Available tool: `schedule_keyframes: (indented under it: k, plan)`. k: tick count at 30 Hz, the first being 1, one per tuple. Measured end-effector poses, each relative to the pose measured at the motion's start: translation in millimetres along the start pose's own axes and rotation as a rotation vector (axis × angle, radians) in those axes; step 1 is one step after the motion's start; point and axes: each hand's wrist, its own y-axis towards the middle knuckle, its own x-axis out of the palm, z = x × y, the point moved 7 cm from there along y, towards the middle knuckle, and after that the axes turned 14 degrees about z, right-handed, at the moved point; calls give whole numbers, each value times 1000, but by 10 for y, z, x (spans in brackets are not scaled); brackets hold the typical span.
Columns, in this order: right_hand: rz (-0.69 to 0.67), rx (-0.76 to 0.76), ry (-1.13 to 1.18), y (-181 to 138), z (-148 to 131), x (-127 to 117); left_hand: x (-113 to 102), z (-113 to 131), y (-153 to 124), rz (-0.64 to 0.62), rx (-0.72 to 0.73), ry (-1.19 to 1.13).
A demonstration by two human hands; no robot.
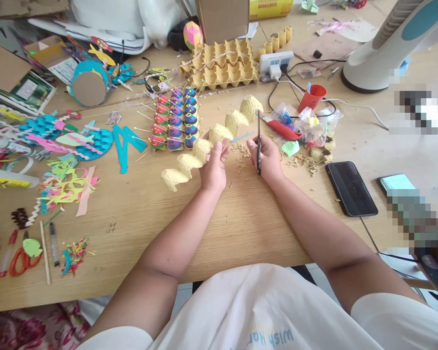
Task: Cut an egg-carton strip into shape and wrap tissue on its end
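Observation:
My left hand (214,167) is closed around a strip of pale yellow egg-carton cups (219,132), held tilted above the table from lower left to upper right. My right hand (270,158) grips dark-handled scissors (259,146), seen edge-on with the blades pointing up. The tips of the blades are close by the strip's far right cup; whether they touch it I cannot tell. Small carton trimmings (243,163) lie on the table beneath and between my hands. Behind the strip stand several rows of painted egg-carton cups (175,119) in red, purple and blue.
Uncut egg trays (226,65) sit at the back beside a power strip (276,63). An orange cup (312,98), plastic bags (314,124) and a phone (352,188) lie to the right. Paper scraps (63,182) and orange-handled scissors (20,262) are on the left.

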Motion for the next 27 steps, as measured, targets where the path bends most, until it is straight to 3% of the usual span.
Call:
schedule_keyframes:
  k: [11,19,27]
  plan:
    - [-104,-48,-94,-35,-35,68,2,13,20,8,-21,-15]
    - [-86,-79,-102,-12,-34,64,13,15,1,5,-22,6]
    - [-121,8,-58,-7,18,89,23,17,-15,20,-35,22]
